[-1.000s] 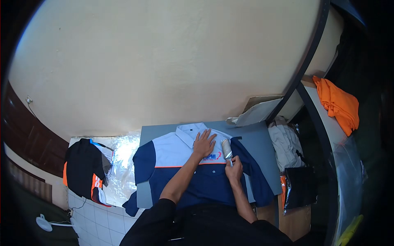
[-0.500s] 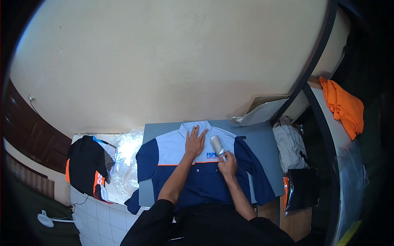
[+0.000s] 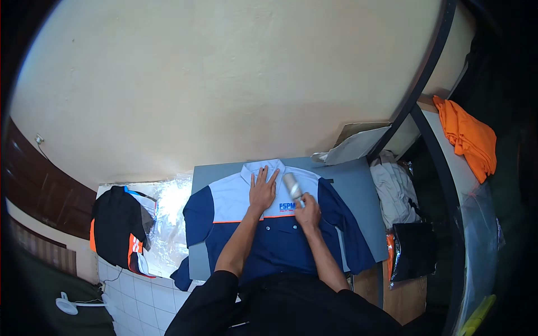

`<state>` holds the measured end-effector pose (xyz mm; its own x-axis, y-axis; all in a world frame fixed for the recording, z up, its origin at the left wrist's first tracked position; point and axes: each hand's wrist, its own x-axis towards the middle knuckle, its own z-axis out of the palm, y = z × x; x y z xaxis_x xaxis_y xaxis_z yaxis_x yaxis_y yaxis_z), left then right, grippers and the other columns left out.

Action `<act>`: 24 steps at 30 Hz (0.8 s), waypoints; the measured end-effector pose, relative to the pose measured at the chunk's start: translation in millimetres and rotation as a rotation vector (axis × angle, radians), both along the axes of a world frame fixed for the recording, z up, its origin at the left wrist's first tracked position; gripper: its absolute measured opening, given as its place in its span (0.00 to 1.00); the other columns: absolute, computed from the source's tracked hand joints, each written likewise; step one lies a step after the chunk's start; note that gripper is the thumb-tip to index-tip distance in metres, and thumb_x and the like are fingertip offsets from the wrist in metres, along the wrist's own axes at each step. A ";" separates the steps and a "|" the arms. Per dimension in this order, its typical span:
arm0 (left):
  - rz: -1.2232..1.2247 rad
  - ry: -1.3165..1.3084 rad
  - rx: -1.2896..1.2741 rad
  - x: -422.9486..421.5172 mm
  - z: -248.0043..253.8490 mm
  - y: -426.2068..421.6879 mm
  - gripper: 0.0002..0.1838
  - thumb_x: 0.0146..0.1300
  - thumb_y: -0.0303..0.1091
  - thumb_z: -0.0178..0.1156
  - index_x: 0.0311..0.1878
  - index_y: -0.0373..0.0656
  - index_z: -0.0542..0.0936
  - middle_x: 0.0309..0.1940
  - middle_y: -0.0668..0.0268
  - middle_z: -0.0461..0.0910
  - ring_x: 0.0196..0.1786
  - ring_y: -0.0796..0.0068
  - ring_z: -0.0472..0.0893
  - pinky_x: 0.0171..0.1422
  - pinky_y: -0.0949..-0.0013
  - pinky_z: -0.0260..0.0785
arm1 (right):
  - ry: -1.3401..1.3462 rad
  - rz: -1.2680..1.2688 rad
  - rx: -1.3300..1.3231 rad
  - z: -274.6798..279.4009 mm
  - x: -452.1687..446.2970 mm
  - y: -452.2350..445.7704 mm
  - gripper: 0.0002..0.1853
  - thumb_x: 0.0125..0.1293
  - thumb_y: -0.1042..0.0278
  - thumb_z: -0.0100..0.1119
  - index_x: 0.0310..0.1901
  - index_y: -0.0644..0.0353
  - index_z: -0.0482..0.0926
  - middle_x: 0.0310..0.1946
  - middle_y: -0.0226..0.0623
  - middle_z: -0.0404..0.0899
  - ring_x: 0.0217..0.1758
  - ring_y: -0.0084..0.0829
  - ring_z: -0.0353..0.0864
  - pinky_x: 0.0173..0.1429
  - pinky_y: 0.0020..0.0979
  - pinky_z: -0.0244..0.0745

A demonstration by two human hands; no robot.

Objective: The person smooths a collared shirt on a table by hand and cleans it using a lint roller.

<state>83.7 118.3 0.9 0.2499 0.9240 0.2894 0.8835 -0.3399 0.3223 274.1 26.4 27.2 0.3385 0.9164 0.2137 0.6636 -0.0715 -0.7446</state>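
Note:
A long-sleeved work shirt [image 3: 252, 246], light blue on top and navy below with an orange stripe, lies spread front side up on a grey tabletop [image 3: 358, 196]. Blue lettering marks its chest. My left hand [image 3: 262, 191] rests flat near the collar, fingers spread. In my right hand [image 3: 308, 211] is the handle of a lint roller [image 3: 291, 185]; its pale cylinder lies against the light chest panel, just above the lettering. My fingers hide most of the handle.
Left of the table, a black and orange garment [image 3: 117, 224] lies beside clear plastic wrap [image 3: 174, 218]. Grey folded cloth [image 3: 392, 187] and a black packed garment [image 3: 413, 251] are at the right. An orange cloth [image 3: 465, 140] sits on a shelf. Cardboard [image 3: 356, 143] leans against the wall.
The view has shifted slightly. My right hand still grips the lint roller, which has moved slightly up the chest panel, uncovering more lettering. My left hand stays flat by the collar.

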 end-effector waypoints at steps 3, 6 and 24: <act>-0.002 0.006 0.007 0.8 0.4 -1.2 0.31 0.83 0.42 0.51 0.87 0.66 0.68 0.88 0.50 0.61 0.91 0.47 0.58 0.93 0.35 0.43 | -0.011 -0.153 -0.040 4.1 36.5 14.8 0.14 0.66 0.67 0.77 0.41 0.61 0.79 0.40 0.53 0.87 0.48 0.64 0.87 0.50 0.57 0.79; -0.003 0.003 0.018 0.2 -2.8 0.1 0.31 0.83 0.42 0.51 0.87 0.66 0.68 0.88 0.49 0.61 0.90 0.48 0.58 0.93 0.35 0.43 | -0.005 -0.264 -0.058 14.3 56.0 23.5 0.14 0.66 0.66 0.76 0.41 0.61 0.78 0.40 0.55 0.87 0.48 0.66 0.87 0.49 0.58 0.78; -0.013 -0.042 -0.039 0.7 -0.5 3.0 0.31 0.83 0.42 0.52 0.87 0.66 0.69 0.89 0.49 0.60 0.92 0.47 0.55 0.93 0.35 0.40 | -0.061 -0.168 -0.011 12.5 62.4 -31.8 0.13 0.65 0.69 0.75 0.41 0.61 0.78 0.42 0.49 0.85 0.48 0.63 0.85 0.48 0.59 0.77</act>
